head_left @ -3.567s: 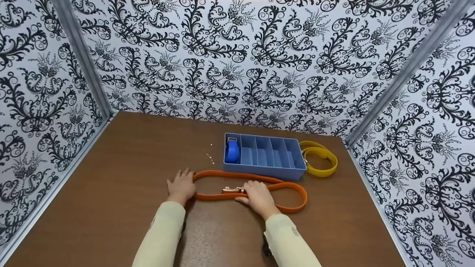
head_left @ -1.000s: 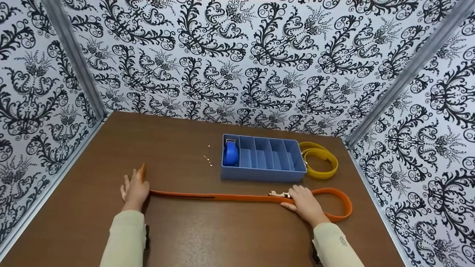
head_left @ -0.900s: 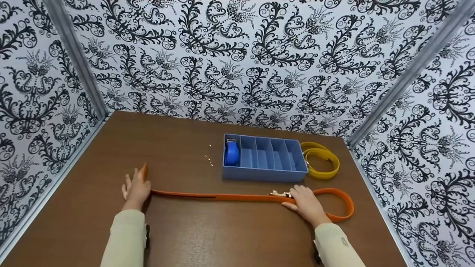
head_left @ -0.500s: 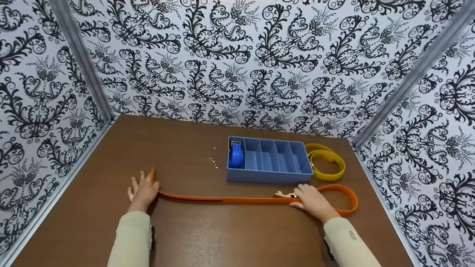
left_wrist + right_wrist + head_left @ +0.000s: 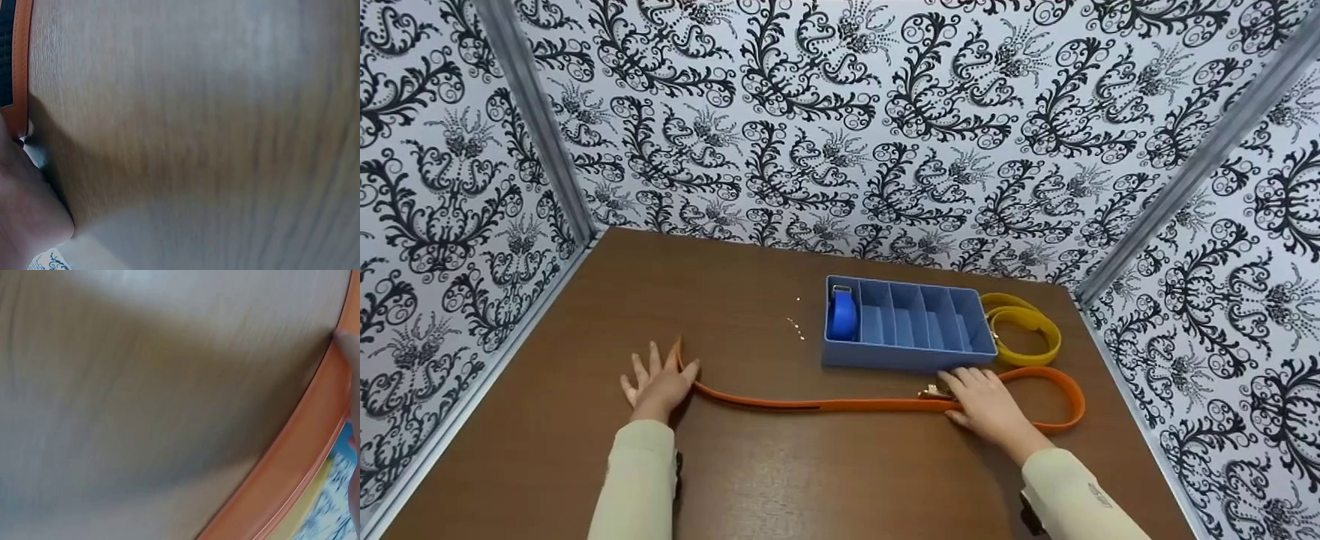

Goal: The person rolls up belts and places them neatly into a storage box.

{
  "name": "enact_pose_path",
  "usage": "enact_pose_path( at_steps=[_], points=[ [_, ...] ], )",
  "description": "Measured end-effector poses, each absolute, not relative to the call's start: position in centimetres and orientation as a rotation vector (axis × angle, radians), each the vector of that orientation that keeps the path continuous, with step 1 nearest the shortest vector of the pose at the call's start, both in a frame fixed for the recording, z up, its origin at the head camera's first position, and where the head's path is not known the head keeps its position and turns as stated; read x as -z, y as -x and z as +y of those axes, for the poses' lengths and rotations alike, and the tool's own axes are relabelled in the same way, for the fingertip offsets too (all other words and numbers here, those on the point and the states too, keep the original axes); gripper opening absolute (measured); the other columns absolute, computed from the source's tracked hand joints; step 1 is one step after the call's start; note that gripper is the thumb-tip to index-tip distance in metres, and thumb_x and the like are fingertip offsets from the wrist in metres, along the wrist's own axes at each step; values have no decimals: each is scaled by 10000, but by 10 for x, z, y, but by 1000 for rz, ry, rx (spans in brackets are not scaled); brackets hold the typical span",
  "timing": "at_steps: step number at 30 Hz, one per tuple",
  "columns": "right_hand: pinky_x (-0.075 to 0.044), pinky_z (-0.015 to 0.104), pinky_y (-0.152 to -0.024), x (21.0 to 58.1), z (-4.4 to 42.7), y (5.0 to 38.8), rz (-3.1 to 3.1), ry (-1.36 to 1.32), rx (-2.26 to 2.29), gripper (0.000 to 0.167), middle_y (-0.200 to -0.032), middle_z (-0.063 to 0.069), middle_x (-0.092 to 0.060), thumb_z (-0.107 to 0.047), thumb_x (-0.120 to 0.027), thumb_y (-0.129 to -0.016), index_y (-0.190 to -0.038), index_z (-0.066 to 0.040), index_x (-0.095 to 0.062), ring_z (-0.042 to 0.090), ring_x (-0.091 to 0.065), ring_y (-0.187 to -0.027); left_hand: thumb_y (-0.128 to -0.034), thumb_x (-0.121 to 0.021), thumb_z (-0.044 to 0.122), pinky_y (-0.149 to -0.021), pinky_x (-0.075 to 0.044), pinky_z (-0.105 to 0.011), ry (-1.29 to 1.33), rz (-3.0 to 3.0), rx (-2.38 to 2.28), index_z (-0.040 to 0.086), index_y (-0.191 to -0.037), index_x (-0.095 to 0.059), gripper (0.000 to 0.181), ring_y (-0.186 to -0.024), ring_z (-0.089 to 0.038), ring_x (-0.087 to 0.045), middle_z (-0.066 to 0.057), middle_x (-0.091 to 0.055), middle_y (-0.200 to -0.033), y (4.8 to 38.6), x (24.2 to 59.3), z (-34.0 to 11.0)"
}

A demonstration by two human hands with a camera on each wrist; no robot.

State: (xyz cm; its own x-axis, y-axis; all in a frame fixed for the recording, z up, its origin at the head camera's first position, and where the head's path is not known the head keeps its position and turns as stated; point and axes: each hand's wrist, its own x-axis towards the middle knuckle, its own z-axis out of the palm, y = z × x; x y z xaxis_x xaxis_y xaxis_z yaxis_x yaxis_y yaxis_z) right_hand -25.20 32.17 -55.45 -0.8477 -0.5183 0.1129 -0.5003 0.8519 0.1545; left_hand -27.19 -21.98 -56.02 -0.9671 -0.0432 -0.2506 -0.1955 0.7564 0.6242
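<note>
An orange leash (image 5: 840, 405) stretches across the brown table on its edge, with a slight bend near its left end. My left hand (image 5: 664, 390) holds that end between thumb and palm, other fingers spread; a short orange tip shows beyond the thumb. The left wrist view has the leash at its left edge. My right hand (image 5: 982, 401) grips the leash beside its gold snap hook (image 5: 931, 391), partly covering the hook. A loop of the leash lies to the right of that hand. In the right wrist view, the thumb presses on the broad orange band (image 5: 292, 439).
Behind the leash stands a blue divided box (image 5: 911, 356); its leftmost compartment holds a rolled blue strap (image 5: 842, 316) with a metal buckle. A coiled yellow strap (image 5: 1035, 358) lies at the box's right side. Patterned walls (image 5: 825, 150) enclose the table (image 5: 810, 480).
Since the earliest frame, my hands have moved apart, stretching the orange leash from a wide loop into a long line. In the last half second, its left part has slackened slightly.
</note>
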Motion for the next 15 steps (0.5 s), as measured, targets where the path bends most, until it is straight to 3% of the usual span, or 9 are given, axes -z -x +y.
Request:
enact_pose_path(
  at_steps=[3, 8, 11, 15],
  points=[
    [-434, 473, -900, 556, 298, 248, -2765, -845, 169, 564, -1159, 137, -578, -308, -788, -810, -1274, -57, -591, 319, -537, -1031, -1013, -344, 528, -1025, 204, -650, 190, 2737, -1011, 141, -1574, -55, 741, -1380, -454, 258, -209, 171, -1581, 272, 562, -221],
    [-433, 387, -532, 568, 254, 242, -2380, -922, 137, 159, -873, 113, -513, -29, -640, -779, -934, -55, -660, 294, -518, -681, -1010, -323, 541, -1018, 221, -644, 212, 2719, -1000, 166, -1576, -30, 740, -1377, -436, 280, -193, 188, -1582, 276, 567, -221],
    [-368, 351, -386, 576, 226, 236, -2235, -853, 115, 160, -788, 99, -481, 19, -544, -751, -839, -59, -652, 252, -473, -513, -1004, -306, 563, -1015, 229, -639, 219, 2704, -991, 177, -1576, -17, 749, -1371, -422, 300, -183, 202, -1579, 279, 569, -221],
    [-367, 356, -333, 580, 191, 226, -2333, -679, 49, 151, -628, 66, -536, -8, -621, -722, -859, -59, -658, 224, -483, -401, -1001, -298, 569, -1010, 238, -637, 231, 2704, -985, 185, -1577, -15, 748, -1368, -413, 311, -177, 209, -1579, 282, 571, -223]
  ],
)
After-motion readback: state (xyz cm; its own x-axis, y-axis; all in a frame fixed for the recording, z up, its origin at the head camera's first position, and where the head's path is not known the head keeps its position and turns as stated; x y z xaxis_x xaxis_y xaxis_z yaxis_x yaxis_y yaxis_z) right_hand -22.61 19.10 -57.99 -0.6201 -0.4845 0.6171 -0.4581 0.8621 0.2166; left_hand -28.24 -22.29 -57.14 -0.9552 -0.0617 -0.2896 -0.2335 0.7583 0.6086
